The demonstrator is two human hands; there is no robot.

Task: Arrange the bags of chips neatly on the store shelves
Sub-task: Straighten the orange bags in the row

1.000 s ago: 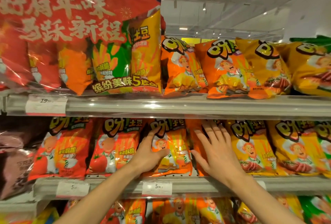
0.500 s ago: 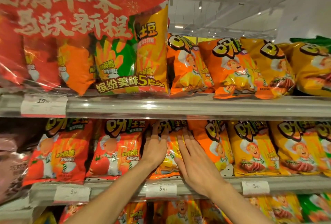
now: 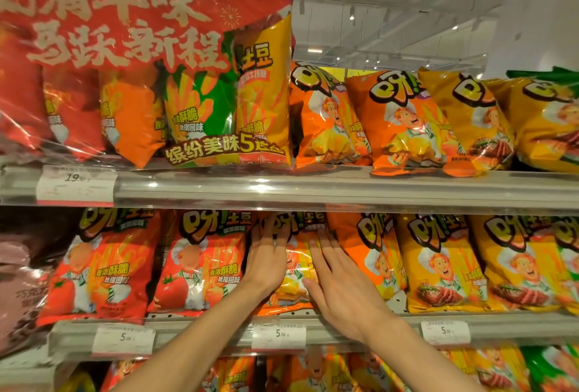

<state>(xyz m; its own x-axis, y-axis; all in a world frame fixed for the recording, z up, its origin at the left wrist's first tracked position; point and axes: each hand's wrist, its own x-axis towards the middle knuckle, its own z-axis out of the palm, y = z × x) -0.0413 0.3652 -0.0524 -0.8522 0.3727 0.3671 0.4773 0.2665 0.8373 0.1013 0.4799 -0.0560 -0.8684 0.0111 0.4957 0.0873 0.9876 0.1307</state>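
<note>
Middle shelf [image 3: 344, 324] of a store rack, seen from just below eye level. An orange bag [image 3: 294, 266] stands upright on this shelf, its glossy front printed with bold yellow, black-outlined lettering at the top and a cartoon chef in a white hat below; highlights show where the film is crinkled. The left hand [image 3: 266, 258] lies flat on the bag's left part, fingers straight and pointing up toward the lettering, gripping nothing. The right hand [image 3: 341, 294] lies flat on the bag's right part, fingers straight and close together, angled up and to the left, thumb spread toward the bag's lower edge; it too presses without gripping. Just left of the orange bag stand two red bags [image 3: 200, 263] of the same design with a tomato pictured low on the front. Just right of it another orange bag [image 3: 372, 254] leans against it, followed by yellow bags [image 3: 438, 263] showing sliced meat. A price tag [image 3: 278, 335] marked 5 sits on the shelf's front rail directly below the orange bag. On the shelf above, a large red multipack [image 3: 141, 63] stands up and to the left of it, with further orange and yellow bags up and to the right.
</note>
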